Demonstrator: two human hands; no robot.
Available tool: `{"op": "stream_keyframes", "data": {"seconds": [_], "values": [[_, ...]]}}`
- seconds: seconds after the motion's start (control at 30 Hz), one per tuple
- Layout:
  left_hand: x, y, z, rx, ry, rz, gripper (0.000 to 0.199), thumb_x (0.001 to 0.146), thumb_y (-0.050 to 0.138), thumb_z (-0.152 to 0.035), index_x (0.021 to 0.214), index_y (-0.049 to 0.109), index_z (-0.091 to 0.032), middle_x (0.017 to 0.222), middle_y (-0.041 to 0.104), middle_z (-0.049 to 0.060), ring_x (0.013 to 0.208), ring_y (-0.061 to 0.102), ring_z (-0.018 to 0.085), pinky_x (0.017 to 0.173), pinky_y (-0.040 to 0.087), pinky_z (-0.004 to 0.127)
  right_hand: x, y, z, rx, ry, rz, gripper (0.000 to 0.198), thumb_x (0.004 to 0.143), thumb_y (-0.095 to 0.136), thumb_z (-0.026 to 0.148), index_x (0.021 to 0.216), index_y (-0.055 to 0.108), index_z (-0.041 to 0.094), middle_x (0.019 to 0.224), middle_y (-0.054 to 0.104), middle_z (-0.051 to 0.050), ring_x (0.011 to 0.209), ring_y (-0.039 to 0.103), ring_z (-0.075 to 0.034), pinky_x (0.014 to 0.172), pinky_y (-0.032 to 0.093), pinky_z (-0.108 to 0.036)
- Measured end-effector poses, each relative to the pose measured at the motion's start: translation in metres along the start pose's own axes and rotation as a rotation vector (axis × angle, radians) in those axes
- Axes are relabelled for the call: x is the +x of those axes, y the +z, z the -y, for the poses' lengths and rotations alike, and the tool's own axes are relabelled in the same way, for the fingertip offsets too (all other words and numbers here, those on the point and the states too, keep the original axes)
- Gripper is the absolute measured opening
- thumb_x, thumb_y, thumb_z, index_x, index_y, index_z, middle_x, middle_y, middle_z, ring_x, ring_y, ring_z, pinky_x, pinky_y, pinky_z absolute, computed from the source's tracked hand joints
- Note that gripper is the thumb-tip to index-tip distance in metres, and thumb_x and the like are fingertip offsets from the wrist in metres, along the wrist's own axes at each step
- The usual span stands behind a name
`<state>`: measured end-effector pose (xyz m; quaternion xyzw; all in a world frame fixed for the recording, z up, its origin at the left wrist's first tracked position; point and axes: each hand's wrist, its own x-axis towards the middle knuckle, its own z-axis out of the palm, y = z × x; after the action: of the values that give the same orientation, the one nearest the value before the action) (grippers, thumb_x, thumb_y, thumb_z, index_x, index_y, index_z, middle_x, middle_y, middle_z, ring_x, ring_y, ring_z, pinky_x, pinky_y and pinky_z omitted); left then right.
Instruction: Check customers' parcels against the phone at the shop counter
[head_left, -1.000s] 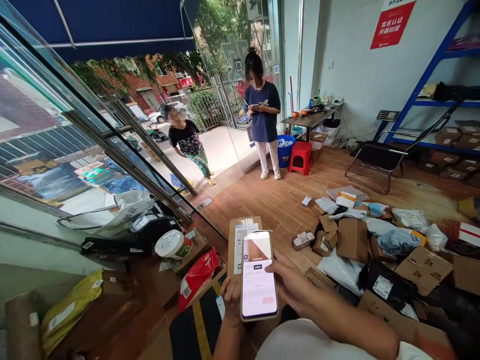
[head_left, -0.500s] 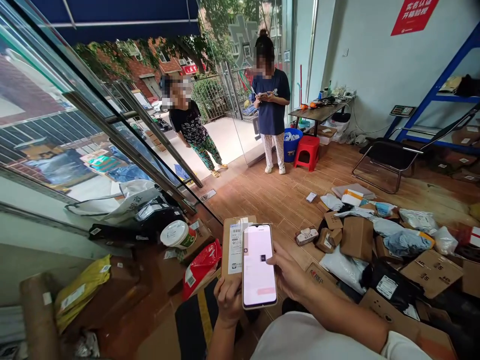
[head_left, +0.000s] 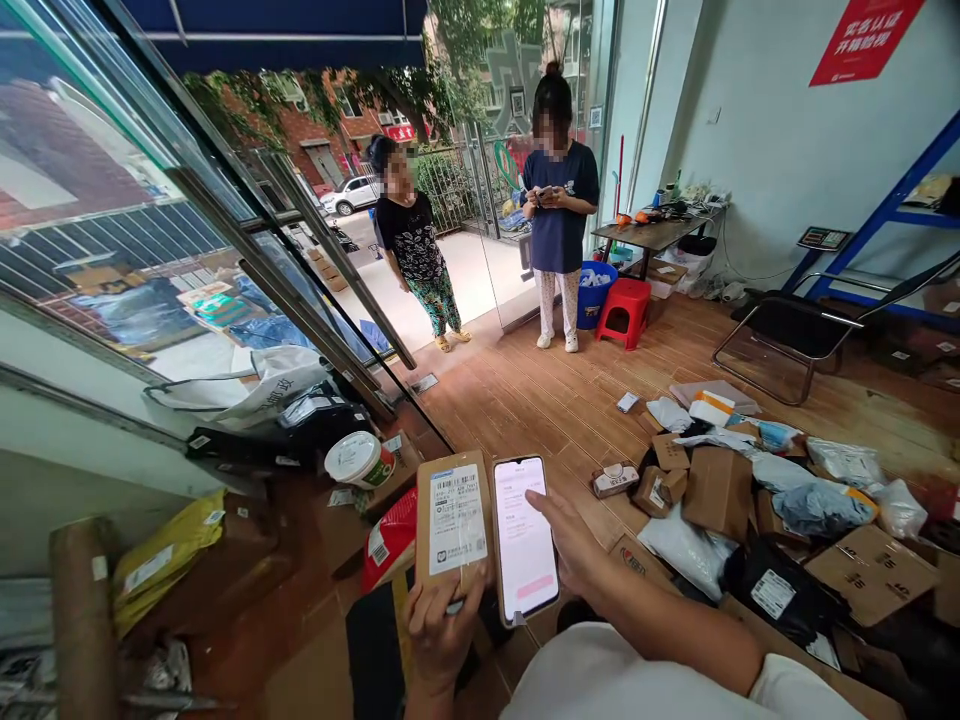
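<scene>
My left hand (head_left: pixel 437 625) grips a small brown cardboard parcel (head_left: pixel 453 518) with a white barcode label facing me, held upright at the bottom centre. A smartphone (head_left: pixel 525 537) with a lit white screen sits right beside the parcel, its lower edge against the same hand. My right hand (head_left: pixel 571 540) reaches in from the right, with the thumb on the phone's screen and the fingers behind its edge.
Loose parcels and bags (head_left: pixel 757 500) cover the wooden floor at right. More parcels, a red bag (head_left: pixel 390 535) and a white tub (head_left: pixel 356 458) lie at left by the glass door (head_left: pixel 225 220). Two people (head_left: pixel 559 200) stand in the doorway, near a red stool (head_left: pixel 626 308).
The parcel has come up from behind the phone and tilted its label toward me. My view shifted left, and the person outside stepped nearer the doorway.
</scene>
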<state>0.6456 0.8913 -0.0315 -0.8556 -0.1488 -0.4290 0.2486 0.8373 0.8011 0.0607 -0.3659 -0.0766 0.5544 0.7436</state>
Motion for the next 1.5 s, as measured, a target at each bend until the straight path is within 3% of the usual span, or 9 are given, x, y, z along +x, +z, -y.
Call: {"op": "stream_keyframes", "data": {"seconds": [0.2,0.53,0.73,0.9,1.03,1.13,1.3,1.5], "values": [[-0.004,-0.003,-0.005,0.008,-0.002,0.024,0.053,0.057,0.083,0.0,0.098,0.069,-0.03,0.098,0.052,0.007,0.085,0.049,0.021,0.089,0.044,0.044,0.011,-0.009,-0.009,-0.063,0.037,-0.079,0.035,0.072,0.073,0.051,0.08,0.067,0.018,0.071,0.073,-0.003,0.065,0.067,-0.02,0.064,0.048,-0.03],[-0.007,-0.005,-0.007,0.045,0.037,0.007,0.051,0.059,0.084,-0.003,0.097,0.07,-0.033,0.098,0.052,0.004,0.083,0.049,0.016,0.092,0.044,0.042,0.007,-0.023,0.001,0.042,0.129,-0.166,0.042,0.066,0.07,0.044,0.096,0.067,0.016,0.09,0.076,-0.008,0.089,0.069,-0.026,0.083,0.051,-0.038],[0.014,-0.004,-0.008,0.036,0.065,-0.012,0.049,0.058,0.082,0.001,0.091,0.071,-0.035,0.097,0.049,0.003,0.082,0.048,0.015,0.093,0.042,0.041,0.009,-0.029,0.015,0.083,0.196,-0.127,0.031,0.076,0.06,0.044,0.089,0.068,0.017,0.086,0.077,-0.008,0.088,0.07,-0.027,0.083,0.052,-0.039],[0.037,0.017,-0.002,0.001,0.068,-0.055,0.056,0.057,0.078,0.008,0.09,0.07,-0.036,0.096,0.048,0.002,0.083,0.044,0.016,0.094,0.041,0.04,0.031,-0.034,0.029,0.105,0.178,-0.129,0.031,0.077,0.06,0.042,0.091,0.068,0.016,0.085,0.077,-0.007,0.085,0.07,-0.026,0.082,0.051,-0.038],[0.06,0.057,0.004,-0.023,0.068,-0.073,0.056,0.058,0.075,0.01,0.09,0.069,-0.037,0.095,0.046,0.001,0.082,0.042,0.016,0.094,0.041,0.039,0.067,-0.044,0.051,0.092,0.109,-0.186,0.028,0.075,0.064,0.04,0.092,0.068,0.018,0.083,0.076,-0.005,0.086,0.069,-0.026,0.081,0.051,-0.037],[0.086,0.103,0.013,-0.026,0.086,-0.081,0.057,0.059,0.074,0.011,0.09,0.068,-0.036,0.094,0.047,0.001,0.081,0.043,0.016,0.093,0.041,0.039,0.108,-0.052,0.078,0.106,0.099,-0.167,0.027,0.073,0.065,0.039,0.089,0.068,0.018,0.084,0.076,-0.006,0.091,0.069,-0.027,0.083,0.051,-0.038],[0.144,0.209,0.035,-0.025,0.165,-0.078,0.053,0.063,0.075,0.006,0.094,0.068,-0.037,0.096,0.049,0.001,0.08,0.046,0.014,0.091,0.043,0.039,0.201,-0.077,0.136,0.114,0.036,-0.192,0.032,0.069,0.069,0.043,0.089,0.068,0.018,0.089,0.076,-0.006,0.093,0.069,-0.027,0.087,0.05,-0.039],[0.234,0.344,0.049,-0.114,0.153,-0.061,0.044,0.067,0.072,0.007,0.088,0.07,-0.033,0.095,0.049,0.001,0.077,0.048,0.012,0.093,0.04,0.04,0.315,-0.115,0.216,0.059,-0.031,-0.253,0.033,0.074,0.069,0.047,0.092,0.068,0.019,0.091,0.076,-0.005,0.089,0.069,-0.023,0.083,0.05,-0.035]]}}
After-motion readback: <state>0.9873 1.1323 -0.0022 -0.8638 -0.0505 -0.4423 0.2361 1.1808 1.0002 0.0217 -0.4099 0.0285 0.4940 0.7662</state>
